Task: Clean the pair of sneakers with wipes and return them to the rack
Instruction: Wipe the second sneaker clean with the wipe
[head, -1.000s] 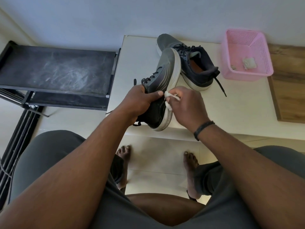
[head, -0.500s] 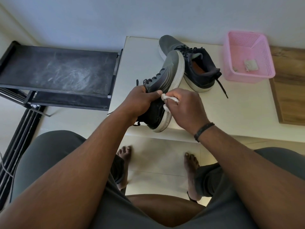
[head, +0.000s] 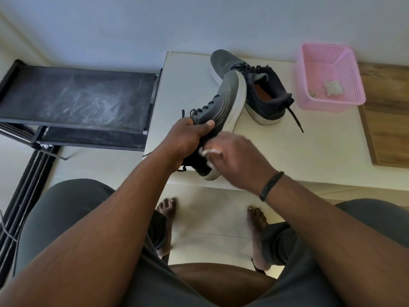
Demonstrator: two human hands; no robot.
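Head view: left hand (head: 188, 138) wrapped round the collar of a grey knit sneaker with a white sole (head: 223, 107), thumb laid across its side, fingers curled out of sight beneath. Tipped on edge, toe pointing away, heel nearest the body, just over a white tabletop (head: 309, 151). Right hand (head: 239, 160), motion-blurred, curled round a crumpled white wipe (head: 207, 152), pressed against the sole near the heel, right beside the left thumb. Beyond the fingers, a second matching grey sneaker (head: 261, 89) upright on the table. Farther right, a pink perforated plastic basket (head: 345, 69). Left of the hands, a black fabric shoe rack shelf (head: 75, 96).
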